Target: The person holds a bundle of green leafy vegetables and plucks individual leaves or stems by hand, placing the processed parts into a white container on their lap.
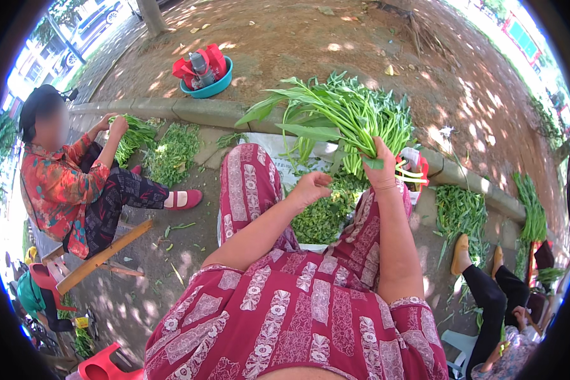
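Observation:
My right hand (382, 166) grips a bunch of long-stemmed leafy greens (356, 118), which look like water spinach. Its leaves fan out up and to the left. My left hand (313, 190) hovers left of the stems, fingers bent and apart, with nothing visible in it. Below both hands, a heap of loose picked leaves (316, 221) lies between my knees. More bundled greens (394, 116) stand just behind the held bunch, partly hidden by it. A white woven plastic sack (266, 142) is spread beyond my left knee.
A concrete curb (152, 108) runs across, with a blue basin (213, 89) holding red bags and a grey bottle behind it. At left, a seated person (61, 180) handles greens beside a leaf pile (173, 154). Another person's legs (484, 289) are at right, near greens (460, 213).

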`<state>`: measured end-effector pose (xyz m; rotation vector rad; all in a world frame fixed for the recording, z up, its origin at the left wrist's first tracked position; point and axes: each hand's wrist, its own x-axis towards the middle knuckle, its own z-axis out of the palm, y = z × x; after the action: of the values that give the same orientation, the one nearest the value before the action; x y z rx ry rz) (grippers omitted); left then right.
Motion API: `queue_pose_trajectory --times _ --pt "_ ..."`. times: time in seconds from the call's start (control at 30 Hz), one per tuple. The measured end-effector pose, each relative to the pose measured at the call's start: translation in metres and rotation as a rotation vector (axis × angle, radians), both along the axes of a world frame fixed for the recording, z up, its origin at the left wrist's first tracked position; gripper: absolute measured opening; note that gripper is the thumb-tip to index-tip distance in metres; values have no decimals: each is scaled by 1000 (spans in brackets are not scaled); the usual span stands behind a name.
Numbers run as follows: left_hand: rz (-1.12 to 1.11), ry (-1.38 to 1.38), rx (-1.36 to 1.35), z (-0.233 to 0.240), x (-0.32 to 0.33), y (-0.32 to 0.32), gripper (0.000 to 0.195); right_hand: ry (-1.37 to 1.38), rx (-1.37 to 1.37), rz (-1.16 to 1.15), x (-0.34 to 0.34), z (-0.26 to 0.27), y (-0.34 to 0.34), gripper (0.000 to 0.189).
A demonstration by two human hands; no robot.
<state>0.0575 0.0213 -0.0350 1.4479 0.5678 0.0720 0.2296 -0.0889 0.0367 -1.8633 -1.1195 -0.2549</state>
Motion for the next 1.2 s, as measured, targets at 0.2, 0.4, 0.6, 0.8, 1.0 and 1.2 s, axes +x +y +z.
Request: queue_pose_trajectory --times 0.2,0.4,0.6,0.8,1.0,1.2 --pt "208 -25 38 10 2 -10 60 55 -13 37 -6 5 0 25" --pt "135 -6 -85 12 1 -3 25 42 -38 33 -1 -1 1 25" --pt "214 -73 -83 14 -6 -1 19 50 -5 -52 14 -4 -10 26" --pt "194 -169 88 19 -18 5 20 -7 5 -106 25 -3 -26 24" --pt "90 -203 -76 38 -30 16 25 21 -62 -158 29 -2 -33 23" --pt "202 -299 -324 39 -29 17 38 -17 -69 -171 27 -4 -31 23"
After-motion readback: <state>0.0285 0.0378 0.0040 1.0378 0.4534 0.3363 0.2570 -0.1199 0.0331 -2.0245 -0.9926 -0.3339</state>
